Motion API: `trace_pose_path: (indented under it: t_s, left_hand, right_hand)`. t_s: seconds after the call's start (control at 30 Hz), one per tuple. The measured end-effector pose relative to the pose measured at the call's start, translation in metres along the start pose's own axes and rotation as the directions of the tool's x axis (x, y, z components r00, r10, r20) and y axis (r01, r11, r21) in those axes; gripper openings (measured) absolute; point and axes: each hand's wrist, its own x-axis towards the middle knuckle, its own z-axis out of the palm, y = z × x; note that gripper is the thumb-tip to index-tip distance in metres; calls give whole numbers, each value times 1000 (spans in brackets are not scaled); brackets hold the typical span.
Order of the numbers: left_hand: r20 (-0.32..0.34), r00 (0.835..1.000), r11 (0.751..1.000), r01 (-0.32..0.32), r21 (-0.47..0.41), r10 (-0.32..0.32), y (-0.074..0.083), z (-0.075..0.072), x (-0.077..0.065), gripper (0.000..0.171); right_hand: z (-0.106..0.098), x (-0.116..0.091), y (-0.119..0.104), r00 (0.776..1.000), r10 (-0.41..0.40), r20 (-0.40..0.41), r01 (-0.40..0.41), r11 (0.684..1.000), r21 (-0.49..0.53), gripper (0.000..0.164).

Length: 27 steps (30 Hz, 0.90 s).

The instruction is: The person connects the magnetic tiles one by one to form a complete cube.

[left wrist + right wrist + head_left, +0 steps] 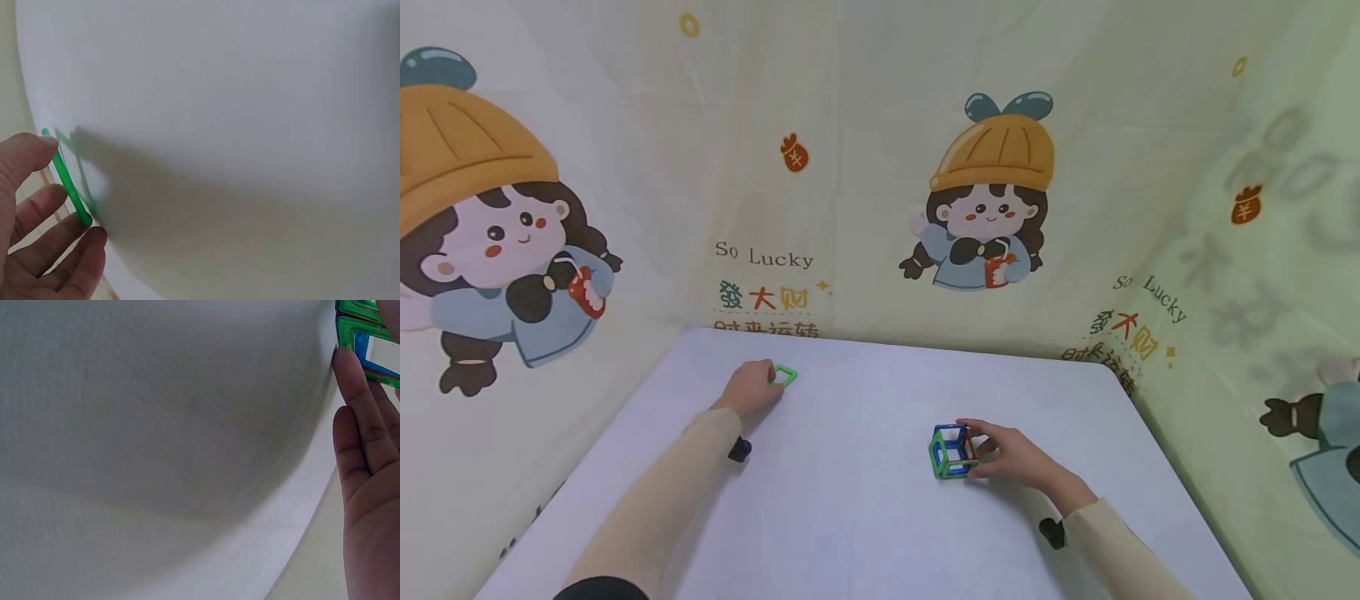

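Near the far left of the table in the head view, my left hand [751,389] pinches a green magnetic tile [791,379] with an open middle. The left wrist view shows that tile [67,178] nearly edge-on between thumb and fingers, close over the table and its shadow. Right of centre sits a small open-framed cube of magnetic tiles [938,457], with green, blue and red edges. My right hand [1018,458] holds the cube from its right side, thumb in front and fingers behind. In the right wrist view only part of the cube [347,331] shows, against the fingers.
A white table [850,517] lies under both hands. Behind it and at both sides hangs a cream cloth [865,250] printed with cartoon figures and lettering. Each wrist carries a small black device, one on the left [741,450] and one on the right [1052,532].
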Motion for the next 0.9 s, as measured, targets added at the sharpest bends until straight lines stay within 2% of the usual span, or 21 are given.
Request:
trace_pose_path:
  t_s: [0.17,0.27,0.33,0.43,0.5,0.6,0.73,0.9]
  left_hand:
    - [55,998,993,-28,-111,35,56,22,-5,31]
    - [79,992,983,-82,-165,96,93,33,-13,31]
    - [86,983,971,-144,-191,163,116,39,-19,32]
    - [88,953,937,-264,-227,290,147,47,-29,35]
    - [95,924,907,-337,-253,370,165,50,-36,37]
    - [110,882,863,-412,-293,458,190,54,-47,41]
    - [120,844,832,-475,-287,523,213,61,-61,42]
    - [113,808,810,-551,-199,578,228,69,-73,40]
  right_hand:
    - [3,-3,4,1000,3,-13,-3,1000,-9,87]
    - [3,-4,5,1000,-6,-12,5,1000,-8,87]
    - [3,-4,5,1000,-3,-9,3,1000,-3,87]
    - [2,-4,5,1000,22,-10,-22,1000,9,86]
    - [3,-2,4,999,31,-16,-31,999,14,86]
    - [3,-1,4,999,35,-25,-34,999,12,85]
    - [3,2,3,999,29,-32,-29,999,15,83]
    - [2,5,2,1000,-12,-27,13,999,33,79]
